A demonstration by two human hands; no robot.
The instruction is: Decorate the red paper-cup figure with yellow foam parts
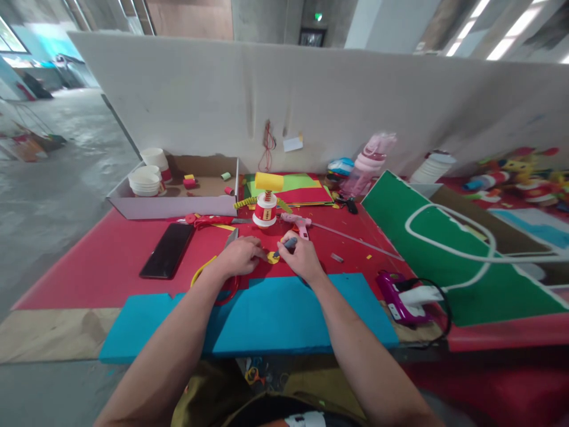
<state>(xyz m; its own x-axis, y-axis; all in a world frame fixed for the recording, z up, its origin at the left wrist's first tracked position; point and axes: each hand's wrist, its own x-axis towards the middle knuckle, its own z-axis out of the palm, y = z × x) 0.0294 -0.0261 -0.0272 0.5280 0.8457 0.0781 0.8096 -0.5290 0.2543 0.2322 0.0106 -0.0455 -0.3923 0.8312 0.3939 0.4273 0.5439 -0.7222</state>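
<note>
My right hand (299, 256) is closed round a dark grey marker (290, 243), its tip down at a small yellow paper piece (272, 257) on the red table surface. My left hand (242, 256) touches the left edge of that piece with its fingertips, its fingers partly bent. Under my left wrist lie scissors (195, 274) with yellow and red handles, partly hidden. Just beyond my hands a red and white paper-cup figure (265, 210) stands upright, topped by a yellow roll (269, 181). A pink glue gun (300, 223) lies right of the figure.
A blue board (271, 317) runs along the front edge. At left are a black phone (167, 250), a red utility knife (213, 220) and an open box (178, 206) with paper cups. Rightward sit a purple power strip (402, 299), a green board (444, 255) and a white cable (482, 260).
</note>
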